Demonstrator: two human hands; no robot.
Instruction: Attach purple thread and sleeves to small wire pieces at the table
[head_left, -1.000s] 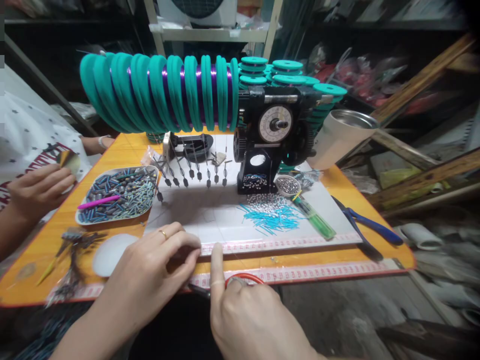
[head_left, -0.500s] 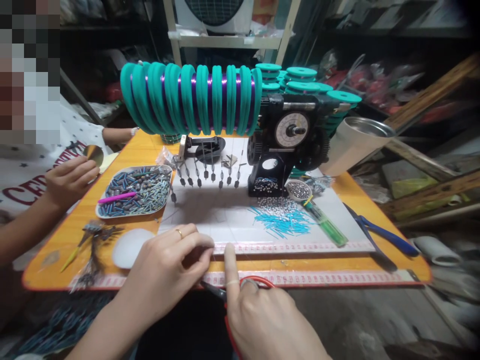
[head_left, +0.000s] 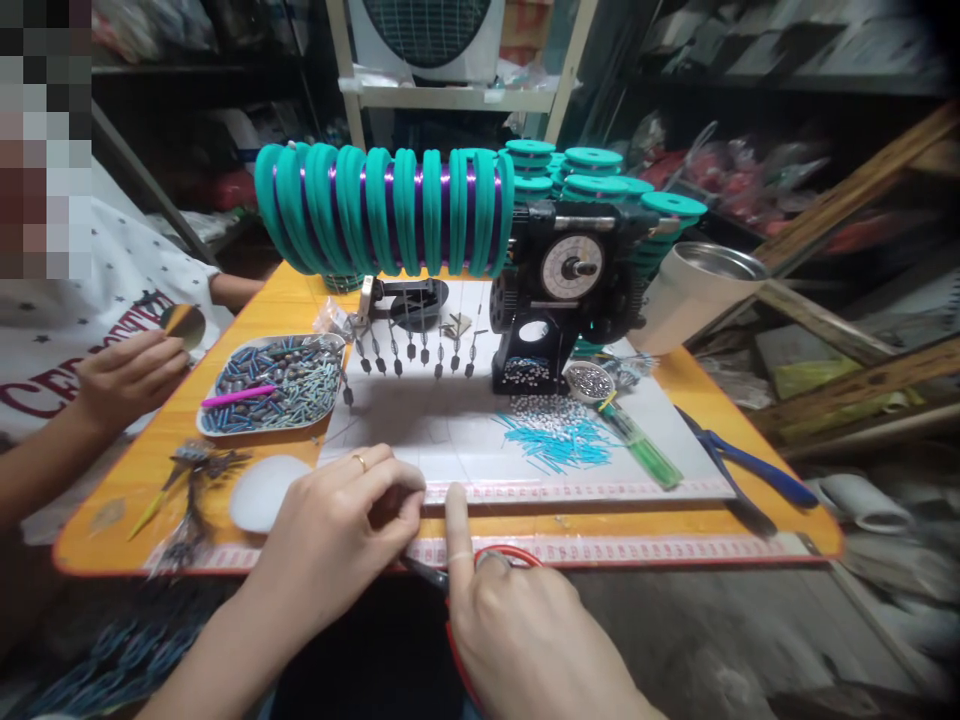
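My left hand (head_left: 356, 515) is closed in a pinch at the front edge of the white board (head_left: 405, 420), seemingly on a thin line that barely shows. My right hand (head_left: 517, 620) wraps round red-handled pliers (head_left: 455, 650), whose dark jaws point left beneath my left fingers. Its index finger stretches forward onto the tape measure (head_left: 555, 491) along the board's edge. Faint lines cross the board near both hands. Beyond them, small dark weights (head_left: 411, 350) hang in a row below teal spools (head_left: 390, 215) wound with purple line.
A black winder with a dial (head_left: 572, 267) carries the spools. Blue tubes (head_left: 559, 445), a green-bladed cutter (head_left: 649, 455) and blue pliers (head_left: 765, 475) lie right. At left are a bead tray (head_left: 330, 405), a white disc (head_left: 262, 495) and a co-worker's hand (head_left: 135, 370) holding a shiny disc.
The camera view has shifted slightly. Both my hands keep nearly the same pose at the board's edge. The co-worker's hand has moved a little to the left and down.
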